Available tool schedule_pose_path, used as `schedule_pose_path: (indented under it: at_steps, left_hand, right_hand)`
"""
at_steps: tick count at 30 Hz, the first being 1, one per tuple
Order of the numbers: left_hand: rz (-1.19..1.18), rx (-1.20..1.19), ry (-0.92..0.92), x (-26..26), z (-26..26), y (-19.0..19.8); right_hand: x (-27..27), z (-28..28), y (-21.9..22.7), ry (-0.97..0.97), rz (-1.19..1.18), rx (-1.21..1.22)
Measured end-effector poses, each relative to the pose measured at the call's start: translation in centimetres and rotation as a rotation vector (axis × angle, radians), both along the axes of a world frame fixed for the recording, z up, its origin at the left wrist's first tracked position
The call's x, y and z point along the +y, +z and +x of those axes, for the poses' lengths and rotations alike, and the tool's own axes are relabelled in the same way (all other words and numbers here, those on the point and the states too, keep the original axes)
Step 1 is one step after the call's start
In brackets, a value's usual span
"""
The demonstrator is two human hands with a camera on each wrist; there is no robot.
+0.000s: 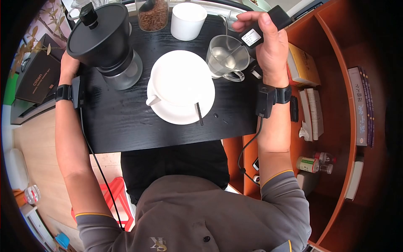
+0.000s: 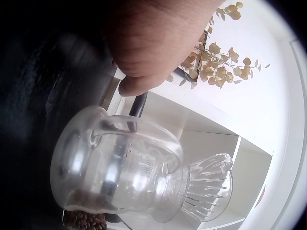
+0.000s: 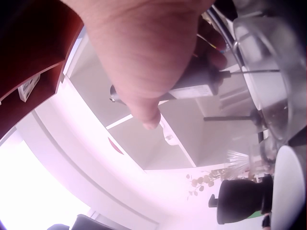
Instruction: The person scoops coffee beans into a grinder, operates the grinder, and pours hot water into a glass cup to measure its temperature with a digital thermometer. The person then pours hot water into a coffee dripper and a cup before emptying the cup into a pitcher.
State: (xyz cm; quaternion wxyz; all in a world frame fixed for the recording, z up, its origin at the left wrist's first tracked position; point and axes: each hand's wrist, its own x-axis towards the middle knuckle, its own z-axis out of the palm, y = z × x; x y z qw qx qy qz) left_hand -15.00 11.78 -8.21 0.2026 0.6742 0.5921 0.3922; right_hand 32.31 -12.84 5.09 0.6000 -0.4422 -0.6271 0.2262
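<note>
In the head view my right hand [image 1: 272, 54] grips a black handheld milk frother [image 1: 256, 34] with a white label, its thumb along the body. The thin shaft [image 3: 254, 72] reaches down into a glass cup [image 1: 228, 52] holding some clear liquid. My left hand [image 1: 69, 66] is at the table's left side, partly hidden behind a black coffee grinder [image 1: 98, 38]. Its thumb is extended in the left wrist view, near a glass pot [image 2: 124, 163]; the other fingers are hidden. A white cup and saucer [image 1: 182, 84] stand between the hands, with a dark stick [image 1: 199, 114] across the rim.
Behind the saucer stand a white cup [image 1: 188, 23] and a jar of coffee beans [image 1: 153, 19]. A dark box [image 1: 37, 77] lies at the left. A wooden shelf [image 1: 336, 33] with books borders the table's right side. Water drops [image 1: 215, 115] dot the tabletop.
</note>
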Motion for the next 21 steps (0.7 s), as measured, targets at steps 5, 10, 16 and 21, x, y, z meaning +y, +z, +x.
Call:
schedule_pose_path:
  at_steps: [5, 10, 16, 21]
  left_hand:
    - [-0.006, 0.003, -0.003, 0.01, -0.11, -0.14]
    - [0.000, -0.005, -0.035, -0.41, -0.01, 0.20]
    - [0.012, 0.018, -0.009, -0.42, 0.09, 0.20]
    - [0.026, 0.024, -0.030, -0.22, -0.03, 0.21]
  right_hand:
    - [-0.03, -0.21, -0.14, -0.013, -0.006, -0.001]
    - [-0.07, -0.41, 0.00, -0.081, 0.000, -0.120]
    - [-0.08, -0.41, -0.05, -0.050, 0.008, -0.085]
    - [-0.10, -0.44, -0.17, -0.047, -0.007, -0.088]
